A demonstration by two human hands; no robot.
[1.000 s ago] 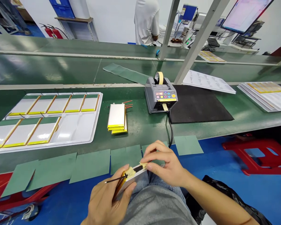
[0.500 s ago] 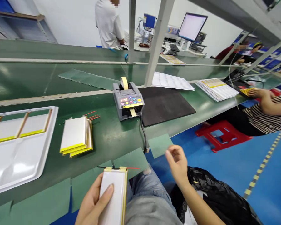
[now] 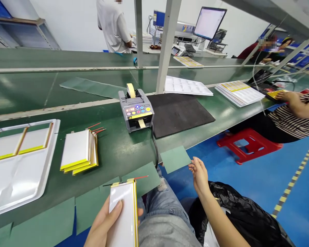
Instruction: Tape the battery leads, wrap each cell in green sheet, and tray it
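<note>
My left hand (image 3: 106, 219) is wrapped around a white battery pack (image 3: 122, 209) with yellow edges. Its thumb lies on the flat face. A short red wire and a black wire stick out from the taped top end of the pack. My right hand (image 3: 199, 173) is raised beyond the bench edge, fingertips drawn together by the corner of a green sheet (image 3: 175, 160). Whether they touch the sheet or pinch something small cannot be made out. On the bench, a tape dispenser (image 3: 137, 111) with a lit panel has a short strip of cream tape poking from its front.
Left on the bench are a stack of similar battery packs (image 3: 77, 149) and a white tray (image 3: 18, 178). A black mat (image 3: 180, 115) lies beside the dispenser. A black bag (image 3: 229, 206) stands at my right, and a red stool (image 3: 249, 144) with a seated co-worker is farther right.
The fingers of my right hand have turned toward the green sheet's corner. My left hand still holds the battery pack, and the camera view has shifted slightly.
</note>
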